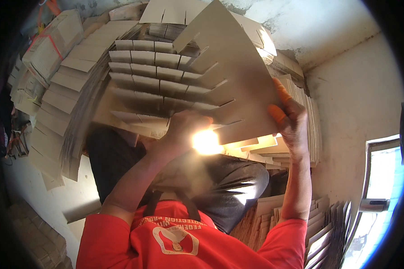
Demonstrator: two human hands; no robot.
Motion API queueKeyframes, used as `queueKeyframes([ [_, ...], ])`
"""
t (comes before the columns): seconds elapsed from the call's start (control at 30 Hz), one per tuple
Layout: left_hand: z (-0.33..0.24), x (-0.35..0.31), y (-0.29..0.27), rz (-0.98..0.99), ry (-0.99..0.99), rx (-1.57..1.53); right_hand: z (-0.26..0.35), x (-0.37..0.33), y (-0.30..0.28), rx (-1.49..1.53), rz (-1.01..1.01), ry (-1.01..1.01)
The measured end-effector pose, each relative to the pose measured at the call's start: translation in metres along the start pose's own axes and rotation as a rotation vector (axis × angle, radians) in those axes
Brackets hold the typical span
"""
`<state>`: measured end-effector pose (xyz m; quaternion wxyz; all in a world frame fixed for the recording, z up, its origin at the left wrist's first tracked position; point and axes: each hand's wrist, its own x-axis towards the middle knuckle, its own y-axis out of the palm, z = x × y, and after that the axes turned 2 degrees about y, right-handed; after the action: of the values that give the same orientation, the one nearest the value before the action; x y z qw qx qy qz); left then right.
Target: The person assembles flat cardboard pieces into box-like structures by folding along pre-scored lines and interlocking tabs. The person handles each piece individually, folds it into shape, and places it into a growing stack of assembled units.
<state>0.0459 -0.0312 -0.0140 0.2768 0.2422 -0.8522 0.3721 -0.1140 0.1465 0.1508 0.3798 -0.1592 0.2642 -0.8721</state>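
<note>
A large slotted cardboard sheet (251, 85) is held up at a tilt, its row of slots along the left side. My right hand (292, 119) grips its right edge, with orange coverings on the fingers. At the sheet's lower left corner, my left hand (186, 130) is closed on it, an orange fingertip showing; glare hides part of that grip. Behind and left of the sheet stand several rows of upright slotted cardboard strips (143, 71), forming a divider grid. The raised sheet covers the grid's right side.
Stacked cardboard pieces (63, 96) curve along the left, near a strapped bundle (54, 47). More sheets are piled at the right (312, 130) and lower right (318, 233). A wall (345, 98) with a bright window (381, 179) stands at right. My crossed legs (238, 179) are below.
</note>
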Motion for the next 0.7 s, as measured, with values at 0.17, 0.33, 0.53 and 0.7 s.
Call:
queueKeyframes([
  [0.17,0.006,0.004,0.002,-0.020,0.002,0.017,0.009,-0.002,0.009,-0.084,-0.086,-0.020],
  [0.33,0.010,-0.001,0.009,-0.095,-0.031,-0.059,-0.003,-0.019,0.009,0.055,-0.187,-0.049],
  [0.53,0.007,0.000,0.004,-0.071,0.039,-0.001,-0.007,-0.007,0.013,0.084,0.006,0.098],
  [0.7,0.002,0.004,0.001,-0.031,0.040,0.014,-0.011,-0.016,0.020,0.066,-0.159,-0.044],
])
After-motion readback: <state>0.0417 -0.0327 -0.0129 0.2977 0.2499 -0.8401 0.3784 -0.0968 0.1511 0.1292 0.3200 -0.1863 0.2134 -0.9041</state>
